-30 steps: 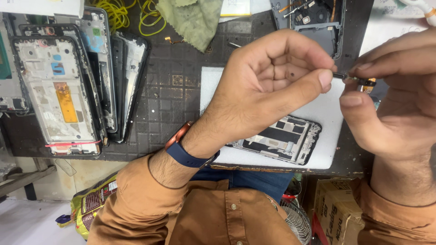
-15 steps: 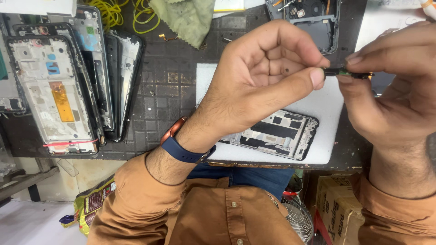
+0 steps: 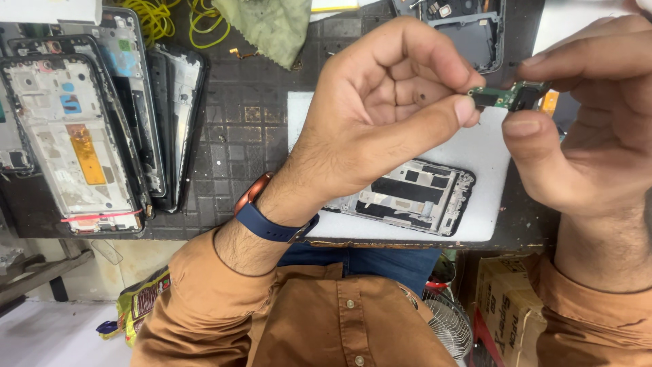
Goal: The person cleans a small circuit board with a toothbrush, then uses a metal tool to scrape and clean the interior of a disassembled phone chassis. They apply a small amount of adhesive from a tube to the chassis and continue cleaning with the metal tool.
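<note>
A small green circuit board (image 3: 511, 96) with a black connector and an orange flex end is held up in the air between both hands. My left hand (image 3: 387, 109), with a blue-strapped watch (image 3: 268, 216) on its wrist, pinches the board's left end between thumb and forefinger. My right hand (image 3: 591, 129) grips the board's right end. Below them an opened phone frame (image 3: 407, 197) lies on a white foam pad (image 3: 485, 153).
Several stripped phone frames (image 3: 75, 136) lean stacked at the left on the dark gridded mat (image 3: 238, 136). Yellow cable (image 3: 159, 17) and a green cloth (image 3: 268, 27) lie at the back, another phone housing (image 3: 475, 30) behind the hands. A cardboard box (image 3: 506, 306) and a fan (image 3: 445, 323) stand below the bench edge.
Both hands have stayed together around the small board and turned it, so its green face now shows. The view has shifted slightly.
</note>
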